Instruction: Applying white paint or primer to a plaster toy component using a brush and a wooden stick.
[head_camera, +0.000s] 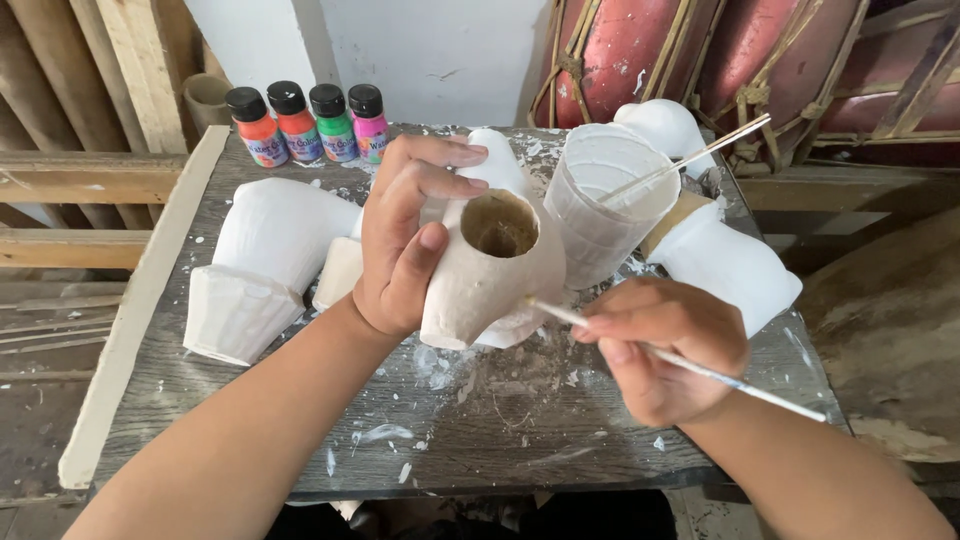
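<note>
My left hand (405, 235) grips a hollow papier-mâché vase shape (490, 275), tilted with its open mouth facing up toward me, the thumb pressed on its rim. My right hand (660, 345) pinches a thin paintbrush (690, 365), and the brush tip touches the lower right side of the vase. Both hands are above the paint-spattered grey wooden table (480, 430).
A white plastic cup (600, 205) with a second brush in it stands behind the vase. White-painted shapes lie at left (265, 255) and right (725, 265). Several small paint bottles (310, 125) line the table's back left. Red drums (700, 50) lean behind.
</note>
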